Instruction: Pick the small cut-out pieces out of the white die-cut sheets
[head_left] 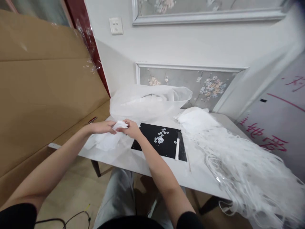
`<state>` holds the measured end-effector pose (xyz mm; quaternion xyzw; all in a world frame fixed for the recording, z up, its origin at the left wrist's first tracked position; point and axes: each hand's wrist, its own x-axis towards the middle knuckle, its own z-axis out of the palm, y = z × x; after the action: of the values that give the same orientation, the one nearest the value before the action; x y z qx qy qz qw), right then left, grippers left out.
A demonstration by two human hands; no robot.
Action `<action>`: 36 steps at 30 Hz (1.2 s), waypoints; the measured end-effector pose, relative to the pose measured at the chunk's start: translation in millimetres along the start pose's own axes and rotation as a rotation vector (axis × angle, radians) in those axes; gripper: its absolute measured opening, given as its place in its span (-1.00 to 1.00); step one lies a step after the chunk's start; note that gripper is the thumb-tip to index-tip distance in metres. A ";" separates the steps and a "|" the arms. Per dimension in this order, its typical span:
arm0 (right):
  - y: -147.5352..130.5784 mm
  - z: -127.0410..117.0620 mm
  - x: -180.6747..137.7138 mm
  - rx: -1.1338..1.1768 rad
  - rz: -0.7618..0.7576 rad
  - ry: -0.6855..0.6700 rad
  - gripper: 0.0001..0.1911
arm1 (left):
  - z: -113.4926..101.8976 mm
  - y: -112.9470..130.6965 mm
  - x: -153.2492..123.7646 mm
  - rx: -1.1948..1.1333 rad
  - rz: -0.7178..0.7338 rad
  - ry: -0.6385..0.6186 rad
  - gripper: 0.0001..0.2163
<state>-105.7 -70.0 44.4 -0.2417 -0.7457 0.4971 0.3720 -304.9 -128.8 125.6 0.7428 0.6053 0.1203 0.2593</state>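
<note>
- Left hand [105, 127] and right hand [130, 128]: fingers closed on 1 white bundle [119, 125], left of frame centre.
- Translucent bag [124, 108], frame centre: white material [153, 99] inside.
- Black mat [145, 136], below centre: small pale squares [160, 140].

Indoor corner, soft light
White painted wall [107, 49] ahead, two grey floral panels [183, 79] in pale raised frames, upper one cut off by top of view; square white socket plate [116, 26] left of upper panel; dark red vertical strip [79, 14] further left, next to tall brown cardboard sheet [45, 86]; pale board with pink-red handwriting [288, 122] at right; white flat-topped table [135, 160] on dark legs [96, 168]; light beige floor [78, 181], thin black cable [76, 213] on it
</note>
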 end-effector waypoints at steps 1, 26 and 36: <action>-1.9 -15.0 -5.0 -0.043 0.039 0.076 -0.52 | 7.0 8.6 11.5 -0.053 0.075 -0.069 -0.60; 69.0 -155.8 -108.1 -0.585 0.141 0.214 -0.65 | 137.9 12.2 132.6 0.037 0.321 0.216 -0.34; 75.8 -150.2 -111.5 -0.652 0.085 0.369 -0.66 | 139.0 13.6 128.4 -0.246 0.325 0.298 -0.45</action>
<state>80.6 -37.5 -26.0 -0.4636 -0.7747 0.1965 0.3824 -194.5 -40.3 -0.8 0.7673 0.4903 0.3415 0.2330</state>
